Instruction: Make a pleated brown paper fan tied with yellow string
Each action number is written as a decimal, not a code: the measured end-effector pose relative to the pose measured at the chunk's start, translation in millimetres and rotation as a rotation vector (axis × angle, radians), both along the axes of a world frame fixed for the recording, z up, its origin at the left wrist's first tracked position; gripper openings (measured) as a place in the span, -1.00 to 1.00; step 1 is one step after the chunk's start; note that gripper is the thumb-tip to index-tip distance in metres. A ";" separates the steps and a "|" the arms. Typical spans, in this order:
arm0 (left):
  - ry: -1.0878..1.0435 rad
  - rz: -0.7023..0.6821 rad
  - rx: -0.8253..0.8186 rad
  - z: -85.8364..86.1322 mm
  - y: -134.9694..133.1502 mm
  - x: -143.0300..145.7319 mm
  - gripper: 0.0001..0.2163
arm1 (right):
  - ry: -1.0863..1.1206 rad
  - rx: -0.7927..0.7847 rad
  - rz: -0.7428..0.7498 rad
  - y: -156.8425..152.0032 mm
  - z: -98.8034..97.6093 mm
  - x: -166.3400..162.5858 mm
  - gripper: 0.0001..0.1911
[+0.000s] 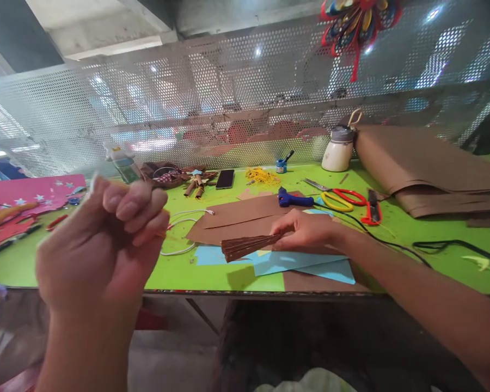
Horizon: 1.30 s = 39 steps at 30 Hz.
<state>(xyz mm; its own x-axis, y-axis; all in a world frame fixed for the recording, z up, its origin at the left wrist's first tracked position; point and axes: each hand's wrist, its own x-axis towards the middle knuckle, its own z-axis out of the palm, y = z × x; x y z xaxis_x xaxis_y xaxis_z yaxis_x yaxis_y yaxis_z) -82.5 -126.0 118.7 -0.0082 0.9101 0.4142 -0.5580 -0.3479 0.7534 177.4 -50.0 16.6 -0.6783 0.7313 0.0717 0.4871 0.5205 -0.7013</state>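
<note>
My right hand (pixel 296 231) pinches one end of a folded stack of brown pleated paper (pixel 245 246), whose other end fans out slightly to the left above the table. Close to the camera, my left hand (pixel 106 234) is raised with its fingers curled in. Whatever those fingers may hold is hidden. Beneath the right hand lie light blue paper sheets (pixel 275 265) and larger brown paper sheets (pixel 228 218). A blue glue gun (pixel 294 199) rests just behind the right hand.
Yellow and red scissors (pixel 337 200) and red-handled cutters (pixel 373 209) lie right of the glue gun. Behind are a phone (pixel 225 179), yellow raffia (pixel 261 176), a blue jar (pixel 281 166) and a white flask (pixel 337 149). Large brown paper (pixel 428 158) lies right; a black cord (pixel 392 245) crosses the table.
</note>
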 end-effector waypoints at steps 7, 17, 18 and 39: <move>0.173 -0.236 0.196 59.3 15.1 69.2 -0.58 | 0.122 -0.173 0.106 -0.6 -2.1 -6.1 -0.62; 0.309 -0.367 0.201 95.0 40.4 115.5 -0.63 | 0.379 -0.329 0.331 -6.1 10.3 -5.8 -0.54; 0.310 -0.359 0.208 96.3 38.8 115.9 -0.63 | 0.440 -0.351 0.350 -5.8 9.8 -5.6 -0.55; 0.181 -0.217 0.155 81.1 36.6 67.9 -0.58 | 0.636 -0.557 0.288 -16.2 -2.2 -13.2 -0.75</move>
